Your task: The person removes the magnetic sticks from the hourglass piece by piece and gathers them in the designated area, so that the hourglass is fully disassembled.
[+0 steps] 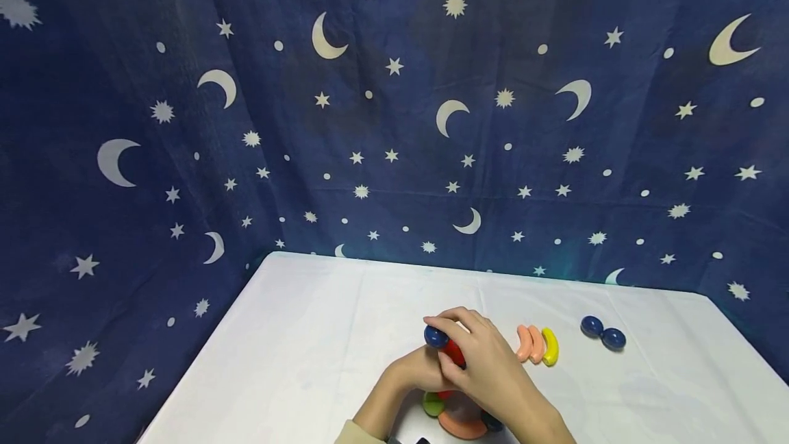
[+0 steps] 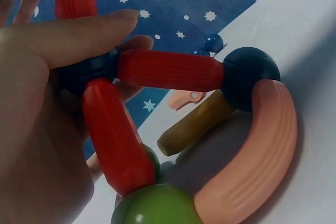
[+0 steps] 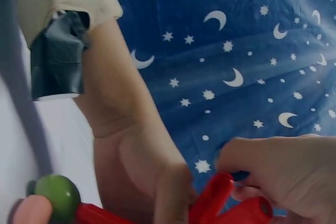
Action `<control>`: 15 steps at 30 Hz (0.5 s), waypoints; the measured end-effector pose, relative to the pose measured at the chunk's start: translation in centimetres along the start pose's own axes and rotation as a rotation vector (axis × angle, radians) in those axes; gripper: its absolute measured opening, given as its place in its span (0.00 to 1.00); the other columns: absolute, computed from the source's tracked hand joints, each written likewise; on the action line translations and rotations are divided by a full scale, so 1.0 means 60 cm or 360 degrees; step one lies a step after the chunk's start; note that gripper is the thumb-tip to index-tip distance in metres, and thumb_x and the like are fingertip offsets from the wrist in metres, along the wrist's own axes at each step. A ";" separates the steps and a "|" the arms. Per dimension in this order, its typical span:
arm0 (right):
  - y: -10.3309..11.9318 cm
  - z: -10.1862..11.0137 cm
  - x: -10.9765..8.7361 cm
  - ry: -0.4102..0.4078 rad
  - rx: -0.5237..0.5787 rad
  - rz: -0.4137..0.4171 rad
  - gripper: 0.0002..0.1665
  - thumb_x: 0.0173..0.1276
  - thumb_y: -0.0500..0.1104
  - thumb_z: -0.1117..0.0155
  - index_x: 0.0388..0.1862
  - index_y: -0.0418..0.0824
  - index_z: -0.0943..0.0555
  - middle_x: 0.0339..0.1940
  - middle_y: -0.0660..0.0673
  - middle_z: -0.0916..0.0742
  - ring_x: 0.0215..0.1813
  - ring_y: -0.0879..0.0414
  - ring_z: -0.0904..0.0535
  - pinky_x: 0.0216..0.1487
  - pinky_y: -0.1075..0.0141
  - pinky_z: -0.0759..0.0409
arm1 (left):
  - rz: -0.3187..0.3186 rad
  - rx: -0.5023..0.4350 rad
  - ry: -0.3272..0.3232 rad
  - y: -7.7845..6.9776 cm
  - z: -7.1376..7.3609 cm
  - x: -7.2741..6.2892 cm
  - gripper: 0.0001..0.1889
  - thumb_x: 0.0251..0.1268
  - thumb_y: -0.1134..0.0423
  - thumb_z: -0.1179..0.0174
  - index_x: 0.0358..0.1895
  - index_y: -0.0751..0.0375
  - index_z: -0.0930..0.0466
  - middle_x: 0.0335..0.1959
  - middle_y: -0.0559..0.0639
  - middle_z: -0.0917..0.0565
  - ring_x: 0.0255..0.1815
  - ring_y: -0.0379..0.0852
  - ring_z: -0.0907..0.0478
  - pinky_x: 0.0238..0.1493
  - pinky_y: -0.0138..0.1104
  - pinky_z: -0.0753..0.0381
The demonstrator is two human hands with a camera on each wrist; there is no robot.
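My left hand [image 2: 47, 82] holds a dark blue ball [image 2: 89, 72] of a toy construction. From this ball red rods [image 2: 170, 70] run up, sideways and down. At the structure's base lie a green ball [image 2: 157, 205], a curved peach rod [image 2: 254, 166] and another dark blue ball [image 2: 247, 66], with a dull yellow rod [image 2: 197, 124] behind. Above the left hand, my right hand [image 1: 483, 358] pinches a blue ball [image 1: 435, 336] near a red rod [image 1: 454, 351]. In the right wrist view, two red rods [image 3: 212, 198] converge near the right fingers, and the ball is mostly hidden.
Two curved peach pieces [image 1: 531, 344] and a yellow piece [image 1: 550, 347] lie on the white table [image 1: 308, 334], beyond the right hand. Farther right are two dark blue balls [image 1: 603, 333]. A blue curtain [image 1: 394, 122] with moons and stars hangs behind the table.
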State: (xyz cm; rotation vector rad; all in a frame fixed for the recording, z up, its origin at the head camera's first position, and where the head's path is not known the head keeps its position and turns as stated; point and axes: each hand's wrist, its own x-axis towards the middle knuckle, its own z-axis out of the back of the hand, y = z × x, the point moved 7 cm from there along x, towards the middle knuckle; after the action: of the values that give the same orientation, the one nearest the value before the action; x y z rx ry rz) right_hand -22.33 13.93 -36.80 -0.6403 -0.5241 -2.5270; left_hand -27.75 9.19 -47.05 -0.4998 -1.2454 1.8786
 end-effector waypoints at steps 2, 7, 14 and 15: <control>0.002 -0.001 -0.001 -0.0058 -0.0019 0.0022 0.28 0.45 0.39 0.27 0.49 0.52 0.18 0.43 0.56 0.18 0.45 0.62 0.22 0.48 0.63 0.19 | 0.0009 0.0020 0.0003 0.000 -0.001 0.000 0.10 0.55 0.68 0.36 0.39 0.66 0.25 0.31 0.57 0.20 0.28 0.25 0.29 0.38 0.20 0.28; 0.003 -0.002 0.002 -0.0100 0.0048 0.0020 0.27 0.43 0.35 0.28 0.45 0.50 0.18 0.41 0.57 0.18 0.45 0.63 0.23 0.45 0.65 0.18 | 0.0003 0.0044 0.0000 0.000 0.001 -0.001 0.14 0.54 0.67 0.35 0.43 0.63 0.26 0.33 0.50 0.21 0.32 0.25 0.29 0.42 0.21 0.27; 0.006 0.001 0.002 -0.0137 0.0090 0.0046 0.28 0.40 0.31 0.29 0.44 0.46 0.20 0.41 0.53 0.19 0.40 0.63 0.21 0.41 0.67 0.17 | 0.0000 0.0035 -0.0011 0.001 0.002 0.000 0.16 0.53 0.66 0.33 0.45 0.64 0.26 0.32 0.43 0.23 0.32 0.25 0.30 0.43 0.21 0.28; 0.006 0.001 0.002 -0.0143 0.0093 0.0052 0.28 0.39 0.31 0.29 0.44 0.45 0.20 0.40 0.53 0.19 0.39 0.64 0.21 0.40 0.67 0.17 | -0.0008 0.0033 -0.0013 0.000 0.002 0.000 0.16 0.52 0.66 0.33 0.43 0.64 0.25 0.31 0.42 0.23 0.31 0.25 0.30 0.42 0.21 0.28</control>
State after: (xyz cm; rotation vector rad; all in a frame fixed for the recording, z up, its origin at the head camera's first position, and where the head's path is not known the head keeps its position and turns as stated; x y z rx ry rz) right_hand -22.20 13.63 -36.58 -0.7376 -0.6120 -2.4520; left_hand -27.85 9.12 -47.00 -0.4782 -1.2298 1.8895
